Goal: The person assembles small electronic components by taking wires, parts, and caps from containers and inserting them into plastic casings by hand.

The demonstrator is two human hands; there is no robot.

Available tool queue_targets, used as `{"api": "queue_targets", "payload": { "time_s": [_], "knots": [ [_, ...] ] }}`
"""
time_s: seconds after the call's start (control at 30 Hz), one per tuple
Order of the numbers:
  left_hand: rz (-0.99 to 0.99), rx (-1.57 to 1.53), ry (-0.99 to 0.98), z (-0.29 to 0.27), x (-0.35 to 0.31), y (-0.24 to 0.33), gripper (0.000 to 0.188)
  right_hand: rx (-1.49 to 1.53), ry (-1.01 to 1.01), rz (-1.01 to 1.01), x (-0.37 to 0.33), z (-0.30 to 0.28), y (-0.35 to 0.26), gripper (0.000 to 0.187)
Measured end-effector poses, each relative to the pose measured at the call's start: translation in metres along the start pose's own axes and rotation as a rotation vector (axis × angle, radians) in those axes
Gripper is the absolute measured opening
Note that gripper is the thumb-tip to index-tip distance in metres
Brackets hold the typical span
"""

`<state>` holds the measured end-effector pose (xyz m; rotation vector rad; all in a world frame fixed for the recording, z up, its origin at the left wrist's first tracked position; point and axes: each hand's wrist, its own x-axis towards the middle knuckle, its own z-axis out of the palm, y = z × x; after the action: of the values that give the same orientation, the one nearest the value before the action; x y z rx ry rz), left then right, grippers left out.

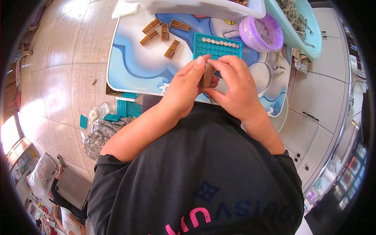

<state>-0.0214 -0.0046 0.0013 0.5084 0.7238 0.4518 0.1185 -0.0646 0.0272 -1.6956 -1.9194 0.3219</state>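
Note:
Over the near edge of the table, my left hand (183,88) and my right hand (238,85) are closed together on a small brown plastic casing (208,76). It stands roughly upright between my fingertips, and my fingers hide part of it. Just beyond my hands lies a teal tray (200,50) with rows of round hollows; a row of small whitish discs (220,42) sits along its far side. Several similar brown casings (172,49) lie scattered on the table to the left of the tray.
A purple lined bucket (244,34), a pale teal tub (315,29) of small metal parts and a white bin (196,8) stand along the table's far side. More teal trays (128,107) and a bag of grey pieces (98,137) are low at left. Another person (72,220) is at lower left.

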Motion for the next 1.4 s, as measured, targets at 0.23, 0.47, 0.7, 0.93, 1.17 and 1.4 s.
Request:
{"api": "queue_targets", "payload": {
  "time_s": [0.23,0.47,0.7,0.93,1.17,1.4],
  "knots": [
    [0.018,0.004,0.001,0.002,-0.001,0.0,0.042,0.014,-0.012,0.029,-0.001,0.002,0.0,0.054],
    [0.029,-0.053,-0.037,-0.001,-0.001,-0.001,0.046,0.053,0.012,0.041,-0.002,0.004,0.002,0.055],
    [0.075,0.175,-0.051,-0.002,0.0,-0.004,0.046,0.279,-0.001,0.093,-0.003,0.001,0.008,0.044],
    [0.058,0.229,-0.108,0.002,-0.003,0.001,0.047,0.698,-0.057,0.402,-0.005,0.007,0.032,0.024],
    [-0.187,0.101,-0.255,-0.015,0.006,0.02,0.042,1.143,-0.08,0.653,-0.01,0.007,0.039,0.019],
    [0.218,0.628,-0.034,-0.006,-0.006,0.006,0.022,1.094,0.105,0.567,-0.014,0.007,0.02,0.021]
  ]
}}
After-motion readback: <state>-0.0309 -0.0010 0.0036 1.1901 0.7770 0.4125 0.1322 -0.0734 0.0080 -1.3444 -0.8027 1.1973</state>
